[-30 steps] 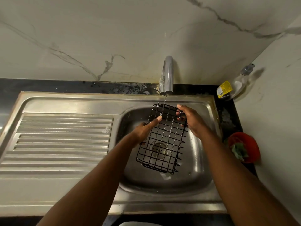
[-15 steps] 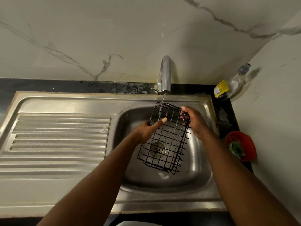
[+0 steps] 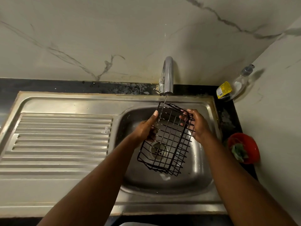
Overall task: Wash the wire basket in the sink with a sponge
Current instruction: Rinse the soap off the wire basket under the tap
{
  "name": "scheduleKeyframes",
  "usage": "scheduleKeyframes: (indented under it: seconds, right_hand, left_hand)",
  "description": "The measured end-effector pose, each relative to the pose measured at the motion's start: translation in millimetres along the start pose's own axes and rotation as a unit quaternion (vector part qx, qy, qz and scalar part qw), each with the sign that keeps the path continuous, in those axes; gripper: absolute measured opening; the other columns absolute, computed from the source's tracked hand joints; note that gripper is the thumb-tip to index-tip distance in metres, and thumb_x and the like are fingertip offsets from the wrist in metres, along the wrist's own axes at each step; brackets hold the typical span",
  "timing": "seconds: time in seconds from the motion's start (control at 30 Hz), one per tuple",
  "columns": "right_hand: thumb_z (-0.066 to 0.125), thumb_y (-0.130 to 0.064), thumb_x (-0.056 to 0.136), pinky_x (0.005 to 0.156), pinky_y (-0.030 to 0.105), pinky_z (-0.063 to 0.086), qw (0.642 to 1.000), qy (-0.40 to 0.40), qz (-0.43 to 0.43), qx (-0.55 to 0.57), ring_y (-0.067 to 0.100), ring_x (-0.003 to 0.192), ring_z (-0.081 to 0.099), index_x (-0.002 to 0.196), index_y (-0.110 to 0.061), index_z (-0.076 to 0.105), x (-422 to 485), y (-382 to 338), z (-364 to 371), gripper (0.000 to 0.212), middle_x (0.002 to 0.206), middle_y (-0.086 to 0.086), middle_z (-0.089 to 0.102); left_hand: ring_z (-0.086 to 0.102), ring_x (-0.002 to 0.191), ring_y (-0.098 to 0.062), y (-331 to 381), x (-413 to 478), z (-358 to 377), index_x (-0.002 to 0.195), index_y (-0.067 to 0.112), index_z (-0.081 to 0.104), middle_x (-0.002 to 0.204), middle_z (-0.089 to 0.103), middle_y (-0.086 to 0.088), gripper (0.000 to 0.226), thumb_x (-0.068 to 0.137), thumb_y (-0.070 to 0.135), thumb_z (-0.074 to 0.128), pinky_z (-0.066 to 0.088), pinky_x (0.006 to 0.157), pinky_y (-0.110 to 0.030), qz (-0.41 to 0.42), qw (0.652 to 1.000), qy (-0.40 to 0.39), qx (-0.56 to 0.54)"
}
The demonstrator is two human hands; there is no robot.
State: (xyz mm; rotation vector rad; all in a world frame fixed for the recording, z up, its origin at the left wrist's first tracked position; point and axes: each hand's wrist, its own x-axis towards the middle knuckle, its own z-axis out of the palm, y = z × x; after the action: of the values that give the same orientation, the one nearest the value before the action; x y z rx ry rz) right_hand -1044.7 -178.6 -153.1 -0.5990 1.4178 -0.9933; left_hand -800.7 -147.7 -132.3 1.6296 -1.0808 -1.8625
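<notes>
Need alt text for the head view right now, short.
Both hands, left hand and right hand, hold a black wire basket tilted over the sink under the tap's thin stream. No sponge in either hand.

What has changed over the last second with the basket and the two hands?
Little changed: the left hand slid up the wire basket, its thumb nearer the top rim. The right hand kept its grip, and the tap kept trickling water on the basket over the sink.

Dim warm light, wide-angle warp at edges.
</notes>
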Motion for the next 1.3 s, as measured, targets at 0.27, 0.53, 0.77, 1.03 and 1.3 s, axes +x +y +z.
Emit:
scheduleKeyframes:
  seconds: [0.27,0.53,0.77,1.03,1.3]
  right_hand:
    - [0.063,-0.036,0.101,0.088,0.026,0.053,0.922,0.103,-0.207,-0.312,0.015,0.109,0.069,0.123,-0.027,0.072,7.2,-10.9,27.2,0.026,0.119,-0.002,0.074]
    - [0.015,-0.047,0.107,0.126,0.056,0.013,0.677,0.005,-0.275,-0.683,0.029,0.159,0.002,0.163,-0.019,0.025,-48.2,5.0,124.3,0.063,0.171,0.005,0.018]
    - [0.035,-0.053,0.104,0.128,0.054,0.002,0.663,-0.151,-0.303,-0.668,0.016,0.158,-0.013,0.165,-0.023,0.002,-63.2,4.6,94.4,0.076,0.173,-0.002,-0.006]
    - [0.043,-0.081,0.092,0.114,0.059,0.039,0.963,-0.140,0.155,-0.172,0.032,0.142,0.045,0.152,-0.034,0.048,-23.6,19.1,37.9,0.076,0.158,0.006,0.047]
    - [0.053,-0.082,0.087,0.114,0.049,0.039,0.983,-0.107,0.132,-0.069,0.021,0.139,0.048,0.149,-0.034,0.049,-29.0,21.3,34.3,0.078,0.146,-0.006,0.056]
  left_hand:
    - [0.070,0.059,-0.023,7.9,-10.7,6.3,0.121,0.018,0.059,0.086,0.079,-0.009,0.045,0.110,0.054,0.035,0.047,0.053,-0.028,0.005,0.997,0.011,-0.072]
    - [0.074,0.100,-0.023,20.7,-4.7,6.4,0.118,0.018,0.073,0.110,0.078,-0.011,0.039,0.111,0.039,0.041,0.061,0.086,-0.036,-0.002,0.988,0.108,-0.107]
    - [0.074,0.108,-0.020,27.0,-8.9,5.4,0.124,0.017,0.073,0.108,0.080,-0.005,0.043,0.110,0.046,0.043,0.058,0.094,-0.036,0.001,0.976,0.122,-0.179]
    - [0.076,0.060,-0.017,57.3,-2.1,-11.2,0.127,0.008,0.067,0.077,0.080,-0.004,0.043,0.111,0.042,0.045,0.058,0.047,-0.026,-0.062,0.954,0.169,-0.240]
    - [0.069,0.044,-0.019,66.8,1.6,-5.3,0.085,0.005,0.069,0.056,0.071,-0.010,0.048,0.115,0.027,0.038,0.054,0.037,-0.025,-0.128,0.973,0.118,-0.152]
